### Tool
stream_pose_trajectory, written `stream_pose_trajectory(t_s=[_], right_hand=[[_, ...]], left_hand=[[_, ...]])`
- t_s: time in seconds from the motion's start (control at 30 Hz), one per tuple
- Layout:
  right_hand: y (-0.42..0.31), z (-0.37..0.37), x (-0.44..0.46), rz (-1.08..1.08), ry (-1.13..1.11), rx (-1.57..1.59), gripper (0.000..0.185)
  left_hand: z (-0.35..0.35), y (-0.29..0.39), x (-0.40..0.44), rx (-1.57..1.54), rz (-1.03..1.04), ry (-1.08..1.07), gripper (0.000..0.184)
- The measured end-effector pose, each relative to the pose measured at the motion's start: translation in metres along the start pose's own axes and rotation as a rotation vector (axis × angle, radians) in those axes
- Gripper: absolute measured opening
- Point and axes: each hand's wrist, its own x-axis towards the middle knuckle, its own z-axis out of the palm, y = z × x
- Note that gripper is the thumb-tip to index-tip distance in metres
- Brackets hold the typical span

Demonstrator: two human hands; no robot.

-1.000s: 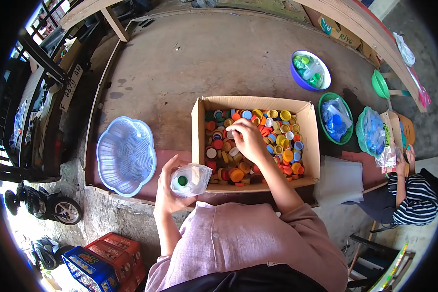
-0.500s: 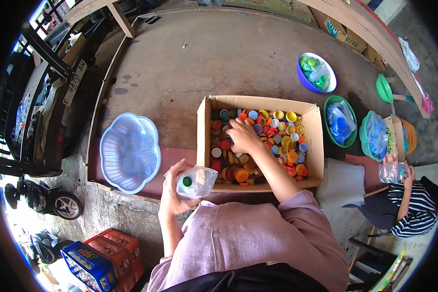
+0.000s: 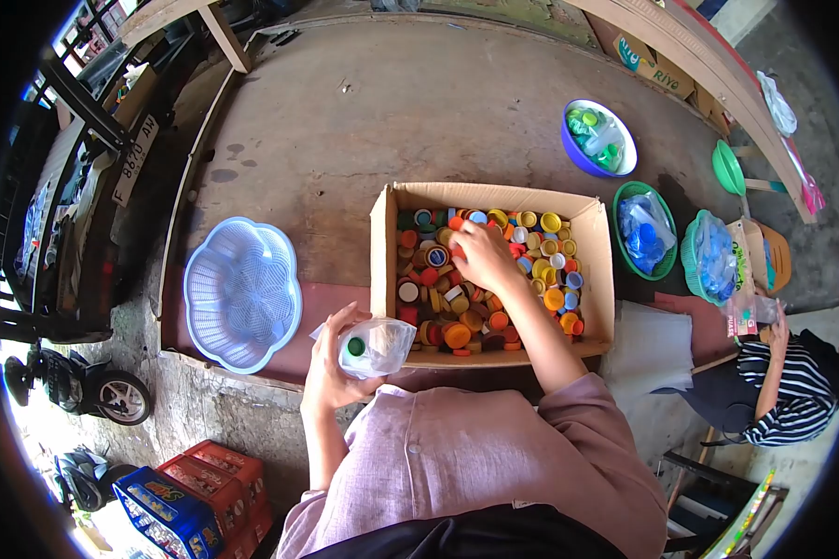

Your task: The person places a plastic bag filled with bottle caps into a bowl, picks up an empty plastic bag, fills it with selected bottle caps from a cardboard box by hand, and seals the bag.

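Observation:
My left hand (image 3: 331, 368) holds a clear plastic bag (image 3: 387, 345) with a dark green cap (image 3: 355, 347) in it, near the box's front left corner. A cardboard box (image 3: 494, 197) full of bottle caps in red, orange, yellow, blue and white (image 3: 457, 335) stands in front of me. My right hand (image 3: 480, 252) reaches into the box, its fingers bent down among the caps; its fingertips are partly hidden, and I cannot make out what they hold.
Left of the box lies a light blue basket (image 3: 242, 296). At the right are a purple bowl (image 3: 569, 144), a green basket (image 3: 617, 224) and a teal basket (image 3: 690, 261), all with bagged caps. A co-worker in a striped shirt (image 3: 792, 391) handles a bag at the far right.
My right hand has shifted about within the box, first deeper among the caps, then slightly up and right. My left hand keeps the bag. The co-worker's hands have moved.

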Motion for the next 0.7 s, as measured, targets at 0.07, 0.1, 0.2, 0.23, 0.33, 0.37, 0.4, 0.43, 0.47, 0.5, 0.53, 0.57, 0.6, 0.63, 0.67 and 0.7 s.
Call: stream_pose_trajectory(t_s=[0.07, 0.1, 0.2, 0.23, 0.33, 0.37, 0.4, 0.43, 0.47, 0.5, 0.53, 0.57, 0.6, 0.63, 0.67, 0.7], right_hand=[[-0.013, 0.005, 0.016, -0.034, 0.098, 0.072, 0.02], [-0.014, 0.015, 0.025, -0.094, 0.148, 0.054, 0.024], [-0.025, 0.036, 0.051, -0.08, 0.227, -0.009, 0.024], [-0.025, 0.046, 0.057, -0.082, 0.231, -0.008, 0.024], [-0.021, 0.07, 0.07, 0.029, 0.183, -0.169, 0.033], [-0.017, 0.075, 0.07, 0.026, 0.185, -0.168, 0.033], [-0.02, 0.066, 0.066, 0.045, 0.152, -0.108, 0.034], [-0.022, 0.058, 0.061, 0.064, 0.117, -0.05, 0.035], [-0.021, 0.053, 0.057, 0.029, 0.121, -0.06, 0.035], [-0.019, 0.049, 0.051, 0.028, 0.118, -0.062, 0.035], [-0.017, 0.045, 0.044, 0.007, 0.224, 0.139, 0.034], [-0.016, 0.041, 0.039, -0.014, 0.329, 0.34, 0.033], [-0.016, 0.036, 0.034, -0.092, 0.433, 0.489, 0.03], [-0.022, 0.024, 0.026, -0.066, 0.441, 0.604, 0.028], [-0.031, 0.011, 0.017, -0.03, 0.453, 0.697, 0.027], [-0.042, -0.004, 0.007, 0.006, 0.465, 0.79, 0.026]], left_hand=[[-0.001, 0.0, -0.001, 0.01, 0.008, -0.004, 0.088], [-0.002, 0.001, -0.001, 0.012, 0.01, -0.004, 0.088], [-0.002, 0.004, -0.001, 0.01, 0.01, 0.0, 0.087], [-0.002, 0.005, -0.001, 0.011, 0.013, 0.003, 0.087], [-0.003, 0.003, -0.003, 0.007, 0.023, 0.014, 0.087], [-0.003, 0.002, -0.004, -0.001, 0.025, 0.018, 0.087], [-0.003, 0.002, -0.005, -0.007, 0.037, 0.024, 0.087], [-0.003, 0.002, -0.005, -0.006, 0.037, 0.028, 0.087], [-0.003, 0.002, -0.005, -0.006, 0.02, 0.029, 0.087], [-0.003, 0.002, -0.005, -0.007, 0.004, 0.029, 0.087], [-0.003, 0.002, -0.005, -0.009, 0.004, 0.03, 0.087], [-0.003, 0.001, -0.004, -0.002, 0.008, 0.019, 0.087], [-0.003, 0.0, -0.003, 0.005, 0.013, 0.008, 0.087], [-0.002, 0.0, -0.002, 0.001, 0.011, 0.009, 0.087], [-0.002, -0.001, 0.0, -0.013, 0.008, 0.004, 0.087], [-0.001, -0.002, 0.002, -0.028, 0.006, -0.002, 0.087]])
